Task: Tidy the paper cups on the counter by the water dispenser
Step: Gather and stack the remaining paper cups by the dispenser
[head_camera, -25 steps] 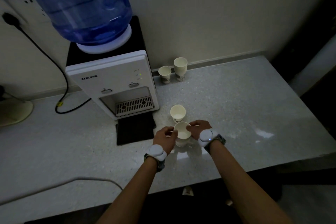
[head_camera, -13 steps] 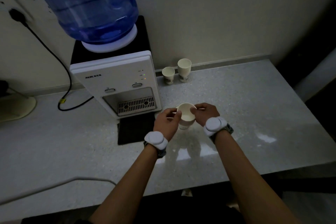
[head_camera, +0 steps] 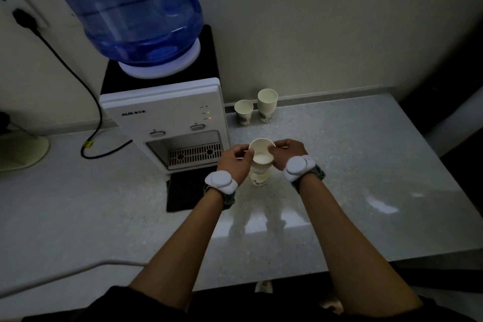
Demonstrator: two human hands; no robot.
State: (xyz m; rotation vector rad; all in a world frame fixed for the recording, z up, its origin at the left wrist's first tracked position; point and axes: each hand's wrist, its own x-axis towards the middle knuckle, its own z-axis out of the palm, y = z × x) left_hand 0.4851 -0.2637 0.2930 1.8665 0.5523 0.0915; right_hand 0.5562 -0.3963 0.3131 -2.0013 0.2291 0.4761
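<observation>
A white paper cup (head_camera: 261, 155) is pinched at its rim between my left hand (head_camera: 235, 162) and my right hand (head_camera: 286, 153). It sits nested in a second cup (head_camera: 258, 178) standing on the grey counter (head_camera: 366, 154), just right of the water dispenser (head_camera: 167, 117). Further back, by the wall, stands a short paper cup (head_camera: 243, 112) with a taller stack of cups (head_camera: 266, 104) at its right. Both wrists carry white bands.
A blue water bottle (head_camera: 125, 8) tops the dispenser, and a black mat (head_camera: 185, 191) lies under its front. A black power cord (head_camera: 88, 102) runs from a wall socket. A pale round base (head_camera: 21, 151) sits at far left. The counter's front edge is close to me.
Both hands lifted the near cup, carried it forward and set it into the cup that stood behind it. The two back cups have not moved.
</observation>
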